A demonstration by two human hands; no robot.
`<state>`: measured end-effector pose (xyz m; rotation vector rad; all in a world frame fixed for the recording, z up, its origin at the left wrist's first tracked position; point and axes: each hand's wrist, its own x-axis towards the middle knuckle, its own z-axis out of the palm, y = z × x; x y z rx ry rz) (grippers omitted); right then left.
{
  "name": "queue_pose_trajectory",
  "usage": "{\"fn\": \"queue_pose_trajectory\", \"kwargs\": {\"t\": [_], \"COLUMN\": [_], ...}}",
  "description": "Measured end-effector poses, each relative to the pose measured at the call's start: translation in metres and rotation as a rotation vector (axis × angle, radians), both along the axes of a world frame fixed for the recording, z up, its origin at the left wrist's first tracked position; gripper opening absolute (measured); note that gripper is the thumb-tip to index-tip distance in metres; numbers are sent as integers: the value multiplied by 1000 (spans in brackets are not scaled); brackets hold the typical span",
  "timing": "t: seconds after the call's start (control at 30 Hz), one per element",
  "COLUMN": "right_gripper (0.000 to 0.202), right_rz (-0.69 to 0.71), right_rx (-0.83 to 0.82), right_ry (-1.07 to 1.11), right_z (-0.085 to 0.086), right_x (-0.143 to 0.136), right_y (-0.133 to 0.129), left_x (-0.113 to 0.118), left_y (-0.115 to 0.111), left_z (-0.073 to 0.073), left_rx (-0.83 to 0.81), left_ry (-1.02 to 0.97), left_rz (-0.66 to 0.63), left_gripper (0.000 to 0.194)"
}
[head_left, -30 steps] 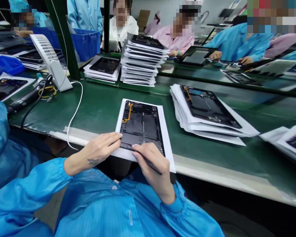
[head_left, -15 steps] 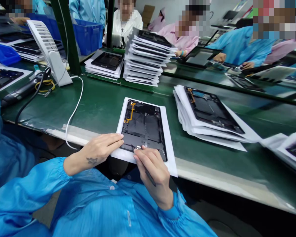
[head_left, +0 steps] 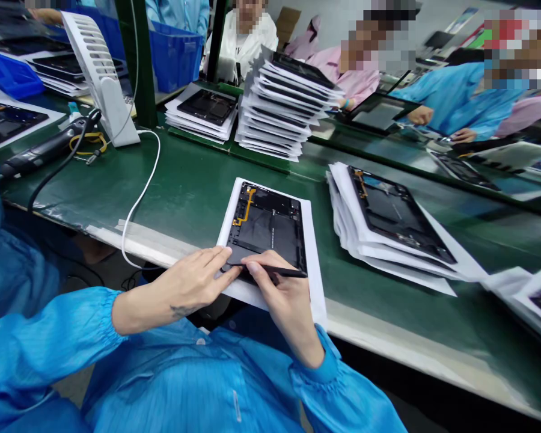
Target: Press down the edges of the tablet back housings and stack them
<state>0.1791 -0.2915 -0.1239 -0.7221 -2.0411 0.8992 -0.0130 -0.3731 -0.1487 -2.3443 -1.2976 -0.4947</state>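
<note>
An opened tablet housing [head_left: 270,224], black inside with an orange flex cable [head_left: 247,210], lies on a white sheet [head_left: 318,288] at the table's front edge. My left hand [head_left: 192,279] rests at the housing's near left corner, fingers stretched out and apart. Pinched in my right hand [head_left: 282,288] are slim black tweezers [head_left: 288,272], held almost level over the housing's near end. Their thin tip points left, close to my left fingertips. Whatever lies right under the tip is hidden by my fingers.
More housings on paper are stacked to the right [head_left: 401,216] and behind [head_left: 293,102]. A white fan [head_left: 103,84], its cable [head_left: 137,204] and a dark handheld tool [head_left: 49,147] stand or lie at left. Blue bins [head_left: 175,60] and co-workers are beyond.
My right hand has turned, so the tweezers went from pointing down along the palm to lying nearly level. Their tip moved slightly left. My left hand stays at the housing's corner.
</note>
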Motion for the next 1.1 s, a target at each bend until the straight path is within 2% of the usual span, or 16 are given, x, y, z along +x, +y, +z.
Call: {"fn": "queue_pose_trajectory", "kwargs": {"t": [0.3,0.43,0.53,0.6,0.77,0.93,1.1], "right_gripper": [20,21,21,22,19,16,13], "right_rz": [40,69,84,87,8,-104,-108], "right_rx": [17,85,109,106,77,137,127], "right_ry": [-46,-112,-137,-140,-134,-147,-93], "right_z": [-2,2,3,4,4,5,6], "right_x": [-2,-4,-5,-4,16,46,40], "right_y": [2,4,5,4,3,0,-9], "left_x": [5,-6,-19,-23,-20,-14,-9], "left_y": [-2,1,5,7,7,6,12], "left_z": [-4,-4,-3,0,4,7,14], "left_rx": [15,61,-55,-118,-35,31,57], "left_ry": [-32,-63,-202,-236,-72,3,37], "left_rz": [24,-66,-142,-146,-101,-79,-70], "left_gripper": [38,33,38,42,33,33,32]}}
